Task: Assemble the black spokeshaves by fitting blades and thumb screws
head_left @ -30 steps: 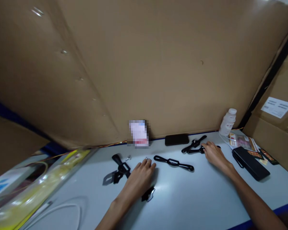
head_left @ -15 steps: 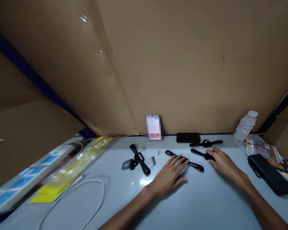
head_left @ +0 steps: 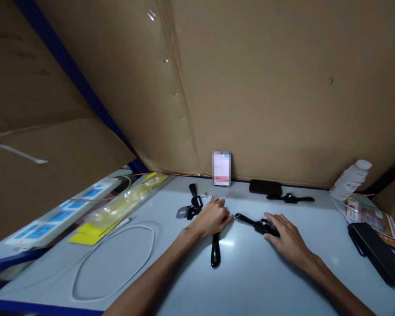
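Observation:
My left hand (head_left: 213,218) is curled over a black spokeshave (head_left: 215,254), whose lower handle sticks out toward me below the fingers. My right hand (head_left: 287,235) has its thumb and fingers around the right end of another black spokeshave (head_left: 260,225), which lies on the table with its left handle showing. Just left of my left hand lies a third spokeshave (head_left: 196,202), partly covered by the hand. Beside it are a loose dark grey plate (head_left: 183,213) and a small wing screw (head_left: 204,195).
A further spokeshave (head_left: 290,199) lies at the back beside a black phone (head_left: 265,187). A lit screen (head_left: 221,169) leans on the cardboard wall (head_left: 250,87). Bottle (head_left: 350,180) and black case (head_left: 377,254) stand right; power strip (head_left: 62,213), plastic-wrapped pack (head_left: 125,199) and white cable (head_left: 153,241) left.
My left hand has gone from lying flat to curled, turning its spokeshave lengthwise and moving it left. My right hand has brought its spokeshave leftward and nearer. The view has shifted slightly.

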The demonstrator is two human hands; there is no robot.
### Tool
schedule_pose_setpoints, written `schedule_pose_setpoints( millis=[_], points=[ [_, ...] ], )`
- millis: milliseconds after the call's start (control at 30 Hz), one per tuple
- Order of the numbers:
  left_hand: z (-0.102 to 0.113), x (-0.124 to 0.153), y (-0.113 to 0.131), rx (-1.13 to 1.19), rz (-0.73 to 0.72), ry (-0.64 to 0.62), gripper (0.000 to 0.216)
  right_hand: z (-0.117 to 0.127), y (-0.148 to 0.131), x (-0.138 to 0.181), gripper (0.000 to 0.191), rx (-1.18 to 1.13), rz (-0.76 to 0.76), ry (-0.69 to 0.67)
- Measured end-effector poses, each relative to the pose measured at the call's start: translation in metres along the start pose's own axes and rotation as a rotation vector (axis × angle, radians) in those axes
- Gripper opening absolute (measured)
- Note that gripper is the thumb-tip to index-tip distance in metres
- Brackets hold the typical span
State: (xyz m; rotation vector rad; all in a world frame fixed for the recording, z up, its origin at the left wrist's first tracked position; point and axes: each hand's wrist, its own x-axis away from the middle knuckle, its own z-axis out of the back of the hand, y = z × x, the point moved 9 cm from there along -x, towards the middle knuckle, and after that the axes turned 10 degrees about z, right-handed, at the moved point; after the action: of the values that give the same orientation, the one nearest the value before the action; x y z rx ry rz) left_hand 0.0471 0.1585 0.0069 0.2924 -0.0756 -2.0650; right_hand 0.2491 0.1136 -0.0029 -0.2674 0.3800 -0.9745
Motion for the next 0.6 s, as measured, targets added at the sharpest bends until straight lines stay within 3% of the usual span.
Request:
schedule_pose_setpoints(
  millis=[133,267,600],
  points=[
    [0.010,0.005,0.037,-0.037,-0.005,0.011,0.034,-0.006,-0.020,0.005,0.021,0.167,0.023,-0.084],
    [-0.012,0.009,0.086,-0.110,-0.078,-0.160,0.027,-0.013,-0.034,0.007,0.012,0.147,0.089,-0.127],
    [-0.019,0.011,0.086,-0.160,-0.009,-0.259,0.035,-0.011,-0.036,0.006,0.004,0.188,0.061,-0.180]
  ],
)
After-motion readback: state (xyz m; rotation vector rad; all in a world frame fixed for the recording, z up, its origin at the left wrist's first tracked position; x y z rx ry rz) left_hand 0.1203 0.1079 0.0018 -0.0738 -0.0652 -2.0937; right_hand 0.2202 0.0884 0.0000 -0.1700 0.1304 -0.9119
